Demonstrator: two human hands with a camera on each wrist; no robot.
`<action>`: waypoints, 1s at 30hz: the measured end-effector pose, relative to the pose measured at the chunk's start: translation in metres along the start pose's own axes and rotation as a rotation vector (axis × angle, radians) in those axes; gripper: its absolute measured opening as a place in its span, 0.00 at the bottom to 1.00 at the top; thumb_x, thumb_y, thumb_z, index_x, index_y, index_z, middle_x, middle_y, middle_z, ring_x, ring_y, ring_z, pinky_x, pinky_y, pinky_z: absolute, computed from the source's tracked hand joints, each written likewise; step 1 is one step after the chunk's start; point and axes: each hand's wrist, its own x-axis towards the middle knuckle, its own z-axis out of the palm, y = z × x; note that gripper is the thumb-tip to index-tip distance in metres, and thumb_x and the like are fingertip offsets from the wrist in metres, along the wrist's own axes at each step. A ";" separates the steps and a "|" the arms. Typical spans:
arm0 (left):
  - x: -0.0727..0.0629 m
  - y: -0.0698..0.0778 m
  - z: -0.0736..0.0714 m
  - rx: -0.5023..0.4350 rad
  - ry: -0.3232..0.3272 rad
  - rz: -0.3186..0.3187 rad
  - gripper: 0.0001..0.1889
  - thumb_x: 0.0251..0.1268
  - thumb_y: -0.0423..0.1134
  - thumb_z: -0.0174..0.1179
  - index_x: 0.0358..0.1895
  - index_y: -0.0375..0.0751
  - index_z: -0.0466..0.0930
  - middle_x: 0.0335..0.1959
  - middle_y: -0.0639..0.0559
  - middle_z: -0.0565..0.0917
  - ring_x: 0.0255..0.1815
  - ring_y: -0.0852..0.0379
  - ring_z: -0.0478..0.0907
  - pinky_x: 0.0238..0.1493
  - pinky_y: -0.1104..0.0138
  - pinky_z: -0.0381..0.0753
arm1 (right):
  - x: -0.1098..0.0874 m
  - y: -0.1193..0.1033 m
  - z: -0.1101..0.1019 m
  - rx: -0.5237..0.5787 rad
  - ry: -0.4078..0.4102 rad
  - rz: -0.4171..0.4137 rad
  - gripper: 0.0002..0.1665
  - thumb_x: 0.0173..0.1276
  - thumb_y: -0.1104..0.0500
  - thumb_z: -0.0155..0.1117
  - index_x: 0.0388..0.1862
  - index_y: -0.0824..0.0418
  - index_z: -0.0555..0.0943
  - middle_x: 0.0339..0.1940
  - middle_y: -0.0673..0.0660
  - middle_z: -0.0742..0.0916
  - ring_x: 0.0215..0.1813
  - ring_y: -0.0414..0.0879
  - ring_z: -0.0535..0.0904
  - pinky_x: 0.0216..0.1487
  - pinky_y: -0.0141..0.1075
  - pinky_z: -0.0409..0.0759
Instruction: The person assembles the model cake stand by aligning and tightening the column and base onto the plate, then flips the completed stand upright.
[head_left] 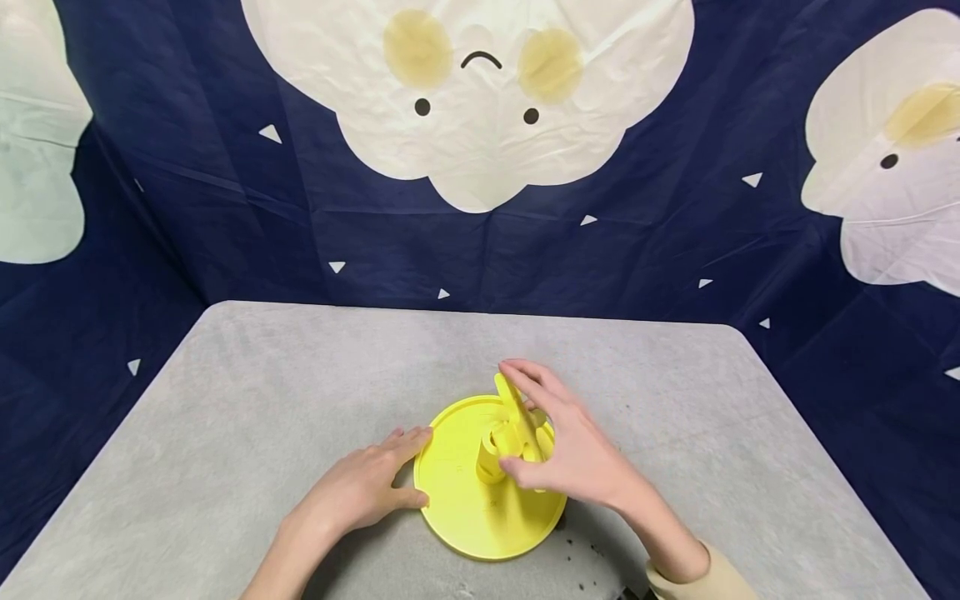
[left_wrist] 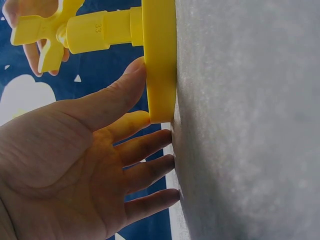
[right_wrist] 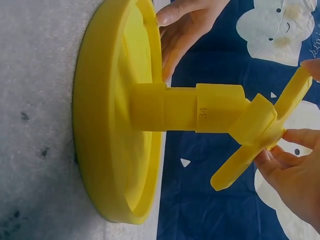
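Note:
A round yellow base (head_left: 453,508) with a raised rim lies flat on the table. From its middle rises a stepped yellow post (right_wrist: 180,107), marked "34" on its upper sleeve in the right wrist view. At the top of the post is a tilted yellow piece with several flat arms (right_wrist: 292,92), like a propeller or cross handle. My right hand (head_left: 573,446) pinches this armed piece between thumb and fingers. On the base's left side, my left hand (head_left: 363,483) rests thumb and forefinger against the rim, fingers nearly straight. Its other fingertips (left_wrist: 172,162) are at the tabletop.
The grey tabletop (head_left: 300,375) has rounded far corners. Dark specks (right_wrist: 45,151) dot it near the base's right side. Behind and beside it hangs a navy cloth (head_left: 225,208) printed with white clouds and small triangles.

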 end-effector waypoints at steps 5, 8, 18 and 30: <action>0.000 0.000 -0.001 0.002 0.002 0.005 0.43 0.56 0.52 0.75 0.76 0.46 0.70 0.77 0.49 0.73 0.79 0.39 0.67 0.76 0.38 0.68 | 0.003 -0.005 0.001 -0.064 -0.044 0.008 0.59 0.50 0.48 0.76 0.82 0.40 0.61 0.79 0.38 0.67 0.76 0.40 0.70 0.73 0.49 0.79; -0.001 0.000 -0.001 0.001 0.003 0.007 0.43 0.56 0.52 0.75 0.76 0.46 0.70 0.77 0.49 0.73 0.79 0.39 0.67 0.75 0.38 0.68 | 0.005 -0.009 0.002 -0.116 -0.071 0.013 0.59 0.50 0.45 0.75 0.82 0.40 0.61 0.80 0.39 0.66 0.80 0.41 0.66 0.75 0.52 0.75; 0.001 0.000 -0.001 -0.004 -0.013 -0.008 0.44 0.56 0.53 0.74 0.77 0.46 0.69 0.77 0.49 0.72 0.80 0.39 0.66 0.76 0.37 0.67 | 0.009 -0.019 0.006 -0.261 -0.134 -0.027 0.56 0.52 0.41 0.73 0.81 0.50 0.65 0.84 0.39 0.63 0.81 0.42 0.64 0.73 0.53 0.77; 0.000 -0.001 0.000 0.011 0.000 0.011 0.44 0.56 0.53 0.74 0.76 0.45 0.70 0.77 0.48 0.72 0.79 0.38 0.67 0.75 0.37 0.68 | 0.012 -0.026 0.011 -0.399 -0.201 -0.068 0.55 0.55 0.39 0.70 0.80 0.53 0.66 0.85 0.46 0.63 0.77 0.44 0.68 0.73 0.47 0.78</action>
